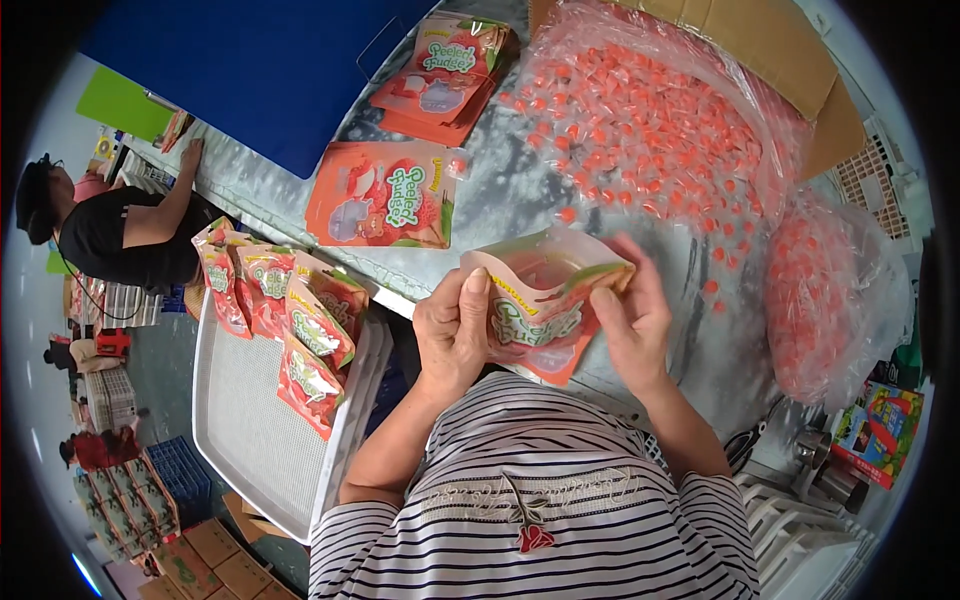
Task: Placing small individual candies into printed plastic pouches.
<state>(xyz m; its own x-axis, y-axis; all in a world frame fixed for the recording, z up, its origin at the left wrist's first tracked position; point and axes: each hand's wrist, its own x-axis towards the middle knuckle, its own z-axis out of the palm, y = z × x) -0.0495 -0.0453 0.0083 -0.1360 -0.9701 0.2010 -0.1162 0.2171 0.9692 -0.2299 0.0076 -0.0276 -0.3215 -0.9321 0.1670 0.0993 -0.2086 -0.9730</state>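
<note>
Between my hands is a red and pink candy pouch (535,325) with its top edge spread apart. My left hand (452,330) pinches its left side, thumb over the front. The right side is gripped by my right hand (633,315), thumb in front and fingers behind. Part of the pouch's inside shows, but its bottom is hard to make out. Just beyond lies a stack of flat pouches (375,195), with another stack (440,85) farther back. A heap of small wrapped red candies (640,130) spreads from a plastic liner, some lying loose near my right hand.
Left of me, a white tray (225,400) holds several filled pouches (315,320). A blue board (230,70) covers the far left tabletop. A cardboard box (760,50) stands behind the candies, and a clear bag of candies (830,300) sits at right. Another person (130,235) works at left.
</note>
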